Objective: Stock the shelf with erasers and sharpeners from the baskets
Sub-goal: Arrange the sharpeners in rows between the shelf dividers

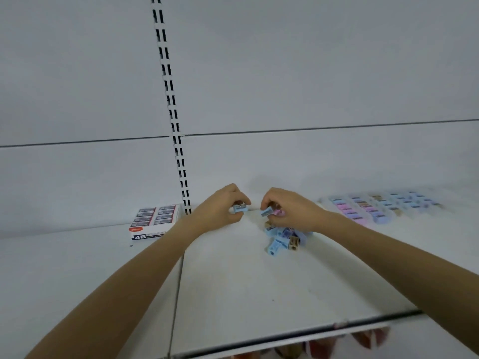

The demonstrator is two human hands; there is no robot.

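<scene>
My left hand point(223, 207) pinches a light blue sharpener point(239, 209) near the back of the white shelf point(233, 281). Just to its right, my right hand point(287, 208) holds another blue sharpener point(267, 212) and something pink beside it. Under the right hand lies a loose pile of sharpeners point(283, 239), blue, purple and tan. Rows of sharpeners point(375, 207) in pink, blue and tan stand lined up at the back right. An open box of 4B erasers point(154, 222) sits at the back left.
A slotted upright rail point(172, 112) runs up the white back panel behind the hands. The shelf's front edge point(311, 330) has a dark strip, with reddish items blurred on the level below.
</scene>
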